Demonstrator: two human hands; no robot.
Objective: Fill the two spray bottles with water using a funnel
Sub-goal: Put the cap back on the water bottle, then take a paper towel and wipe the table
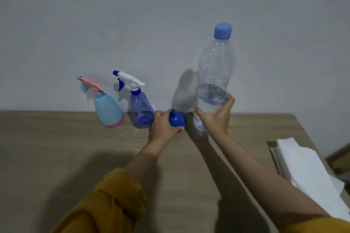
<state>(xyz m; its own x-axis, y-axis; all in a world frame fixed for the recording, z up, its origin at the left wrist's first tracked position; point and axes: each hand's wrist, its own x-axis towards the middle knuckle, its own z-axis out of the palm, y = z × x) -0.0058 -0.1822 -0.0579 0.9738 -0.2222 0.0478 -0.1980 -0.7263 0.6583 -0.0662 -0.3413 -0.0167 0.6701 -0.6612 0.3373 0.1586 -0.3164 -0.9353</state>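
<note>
Both arms are reaching forward from the bottom edge, mustard sleeves pushed up to bare the forearms. The left hand (164,126) is curling its fingers and thumb around the funnel (177,119), knuckles facing up, the wrist nearly straight. The right hand (216,117) is gripping the bottle (216,73) near its base, thumb (230,100) wrapping the right side, the forearm slanting in from lower right

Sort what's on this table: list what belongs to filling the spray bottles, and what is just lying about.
For the job:
- light blue spray bottle, pink trim
- clear blue spray bottle, white trigger
- blue funnel, held in the left hand
- water bottle, capped, partly full, held by the right hand

Lying about:
- stack of white paper towels at the table's right edge
</note>
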